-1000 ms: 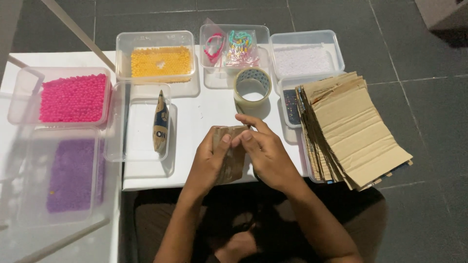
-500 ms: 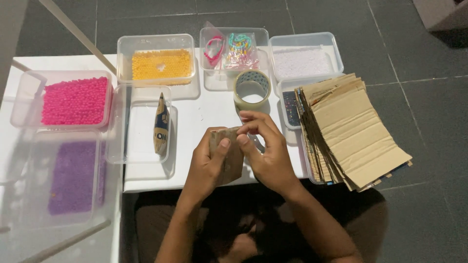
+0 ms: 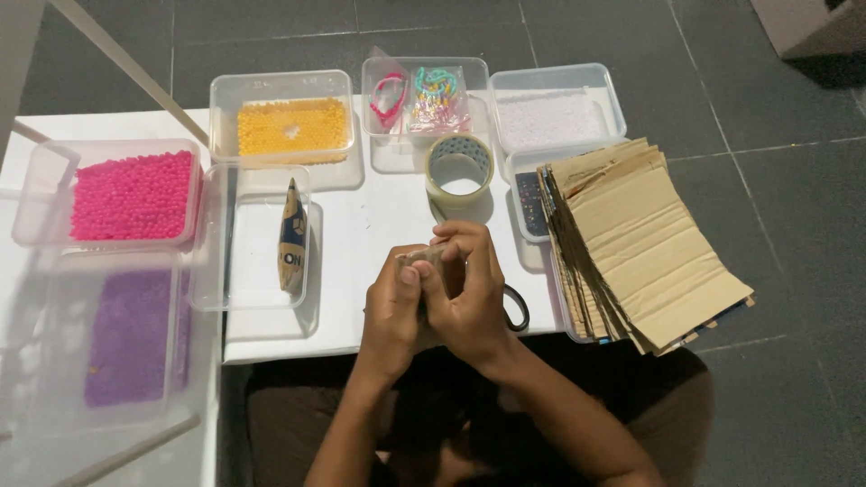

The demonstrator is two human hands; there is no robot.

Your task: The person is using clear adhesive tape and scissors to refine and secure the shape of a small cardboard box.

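Left of the tape roll (image 3: 459, 168), tubs hold pink beads (image 3: 133, 193), purple beads (image 3: 131, 336), yellow beads (image 3: 291, 127); right of it, white beads (image 3: 552, 118). Below it, left hand (image 3: 392, 311) and right hand (image 3: 469, 293) pinch a folded cardboard piece (image 3: 420, 256), fingers pressed together. White table (image 3: 374, 225); grey tiled floor (image 3: 776, 225).

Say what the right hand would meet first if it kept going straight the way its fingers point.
Probably the roll of clear tape, lying just beyond the right hand on the white table; height above the table is unclear.
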